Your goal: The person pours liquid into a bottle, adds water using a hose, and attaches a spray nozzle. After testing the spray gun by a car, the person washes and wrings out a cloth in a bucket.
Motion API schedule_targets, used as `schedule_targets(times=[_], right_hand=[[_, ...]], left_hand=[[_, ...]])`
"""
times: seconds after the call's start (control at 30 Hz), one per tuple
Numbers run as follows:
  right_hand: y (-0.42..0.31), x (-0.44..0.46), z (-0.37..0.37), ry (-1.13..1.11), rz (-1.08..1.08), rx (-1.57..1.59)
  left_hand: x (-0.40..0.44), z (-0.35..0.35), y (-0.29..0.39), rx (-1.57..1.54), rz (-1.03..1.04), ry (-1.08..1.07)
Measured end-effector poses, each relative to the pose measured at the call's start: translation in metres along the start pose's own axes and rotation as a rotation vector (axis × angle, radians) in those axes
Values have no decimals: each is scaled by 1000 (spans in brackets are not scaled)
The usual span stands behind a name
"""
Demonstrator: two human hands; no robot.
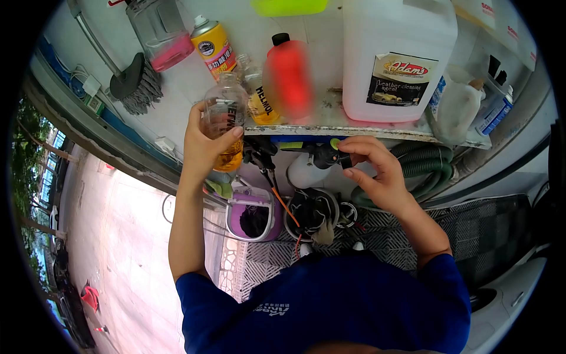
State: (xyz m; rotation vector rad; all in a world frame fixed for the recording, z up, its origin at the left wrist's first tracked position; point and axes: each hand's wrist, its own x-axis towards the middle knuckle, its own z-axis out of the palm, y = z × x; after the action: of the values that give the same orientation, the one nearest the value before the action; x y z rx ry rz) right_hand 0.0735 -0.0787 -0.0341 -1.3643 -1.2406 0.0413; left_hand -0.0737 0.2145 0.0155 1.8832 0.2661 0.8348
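Observation:
My left hand (209,138) is wrapped around a clear bottle (227,97) with amber liquid in its lower part; its neck has no cap on. Between the thumb and fingers of my right hand (377,168) is a small black cap (347,159), partly covered by the fingertips. Just behind it, below the shelf edge, a white spray bottle (306,171) with a black pump head shows. Another clear bottle (262,103) with yellow liquid stands on the shelf beside the left hand's bottle. Right of that is a blurred red bottle (290,79) with a black top.
The shelf (318,115) also carries a large white jug (398,35), a yellow spray can (213,47) and a container of pink liquid (159,35). A brush (132,82) lies at left. Below are a purple bucket (236,221) and a green hose (424,171).

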Motion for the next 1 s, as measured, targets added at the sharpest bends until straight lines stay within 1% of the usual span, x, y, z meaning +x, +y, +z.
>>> schedule_targets(times=[0.03,0.07,0.1,0.17,0.2,0.37,0.47,0.6,0.67,0.8,1.0], right_hand=[[2,-4,-3,-9,49,-1],[4,-9,-6,-19,99,-1],[6,-13,-8,-12,98,0],[11,-20,-11,52,111,-3],[13,-24,-12,57,111,-1],[21,-38,-22,117,133,65],[23,-43,-27,124,160,75],[26,-47,-31,137,173,91],[28,-49,-31,155,180,79],[30,-50,-31,156,180,92],[32,-52,-31,147,192,101]], left_hand=[[6,-4,6,197,-37,-20],[13,-6,10,277,-1,14],[20,-9,14,280,3,10],[34,-19,19,481,21,-28],[41,-22,19,492,42,-6],[57,-28,44,591,52,-28],[62,-30,57,843,59,-68],[65,-27,74,855,-10,-105],[67,-29,78,932,-36,-121],[70,-33,83,929,-32,-151],[74,-27,101,1059,-27,-189]])
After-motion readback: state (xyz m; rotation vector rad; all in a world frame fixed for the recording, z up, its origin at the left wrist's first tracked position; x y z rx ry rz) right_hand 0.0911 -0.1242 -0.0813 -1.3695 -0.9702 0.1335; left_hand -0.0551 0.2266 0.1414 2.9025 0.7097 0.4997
